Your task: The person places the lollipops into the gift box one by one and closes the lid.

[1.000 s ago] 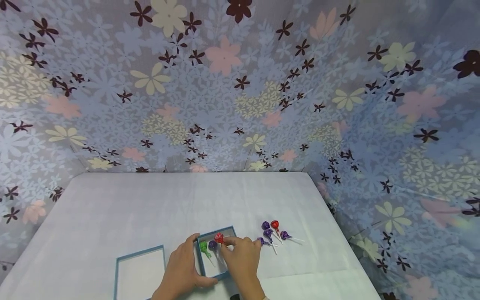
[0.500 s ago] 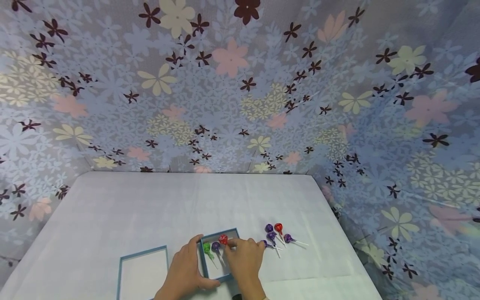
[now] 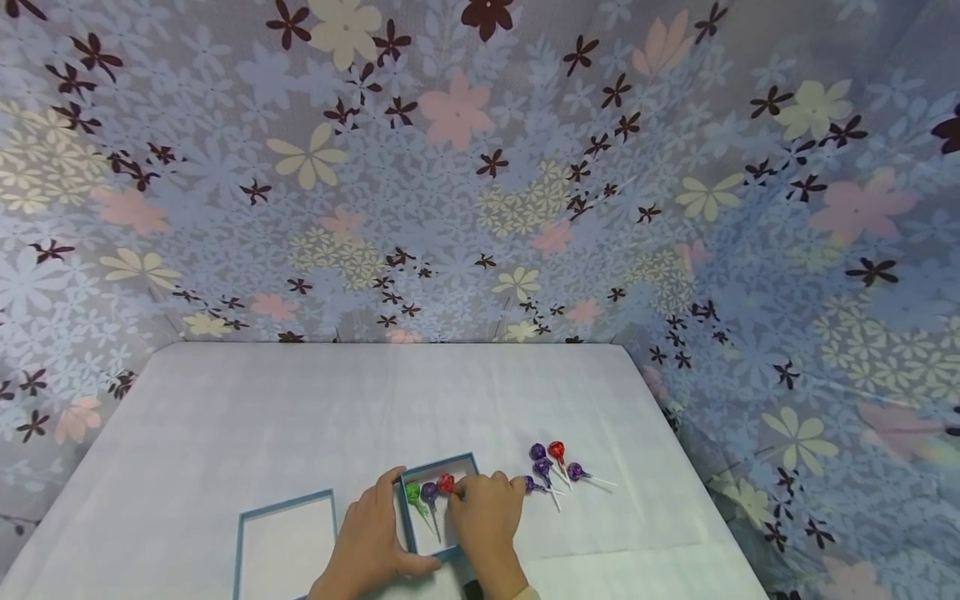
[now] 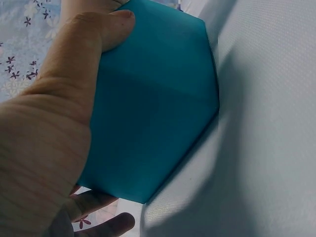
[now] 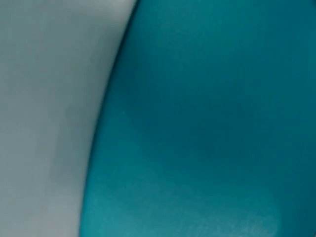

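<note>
Holding the small teal cardboard box (image 3: 438, 510) by its left side, the left hand (image 3: 367, 546) has its thumb (image 4: 106, 27) curled over the wall and its fingers under the near edge. The right hand (image 3: 486, 518) pinches the red round lollipop (image 3: 446, 482) with bent fingers, just inside the box's far right corner. A green lollipop (image 3: 412, 492) and a purple lollipop (image 3: 428, 492) lie in the box beside it. The box sits near the front of the white cloth surface (image 3: 300, 417). Since a second ago, the red lollipop has dropped a little lower into the box; the left hand stays put.
</note>
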Demonstrator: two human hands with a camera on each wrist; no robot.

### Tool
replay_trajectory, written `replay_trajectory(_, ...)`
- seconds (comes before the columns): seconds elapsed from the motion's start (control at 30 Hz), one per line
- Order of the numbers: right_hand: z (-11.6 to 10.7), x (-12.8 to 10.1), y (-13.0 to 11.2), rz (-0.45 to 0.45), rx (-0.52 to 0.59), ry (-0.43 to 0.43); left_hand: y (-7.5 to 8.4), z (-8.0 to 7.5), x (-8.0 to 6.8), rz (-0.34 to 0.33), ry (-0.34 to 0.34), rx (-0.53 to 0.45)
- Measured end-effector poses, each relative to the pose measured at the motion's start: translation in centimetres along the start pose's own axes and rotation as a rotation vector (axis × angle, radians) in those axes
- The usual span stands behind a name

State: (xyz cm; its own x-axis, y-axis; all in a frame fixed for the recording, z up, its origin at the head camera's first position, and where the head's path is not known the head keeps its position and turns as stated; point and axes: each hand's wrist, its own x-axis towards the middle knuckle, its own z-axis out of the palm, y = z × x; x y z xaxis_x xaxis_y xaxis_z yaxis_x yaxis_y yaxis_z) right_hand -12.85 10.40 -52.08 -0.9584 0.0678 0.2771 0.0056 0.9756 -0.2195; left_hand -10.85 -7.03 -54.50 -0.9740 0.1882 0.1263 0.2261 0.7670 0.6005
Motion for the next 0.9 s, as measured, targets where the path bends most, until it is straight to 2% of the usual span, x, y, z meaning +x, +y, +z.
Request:
replay_trajectory(0.1, 0.01, 0.05, 0.01, 0.0, -0.027, -0.03, 0.07, -0.01, 0.01, 0.002, 0.002, 0.004)
replay_trajectory(0.4, -0.01, -0.08, 0.01, 0.001, -0.048, -0.018, 0.12, 0.01, -0.02, 0.009, 0.008, 0.015)
replay_trajectory(0.57, -0.04, 0.04, 0.01, -0.003, -0.068, -0.039, 0.28, -0.04, -0.04, 0.02, 0.022, 0.028)
replay_trajectory(0.9, 0.28, 0.28, 0.09, -0.01, -0.092, -0.094, 0.37, 0.05, 0.12, -0.012, -0.004, 0.019)
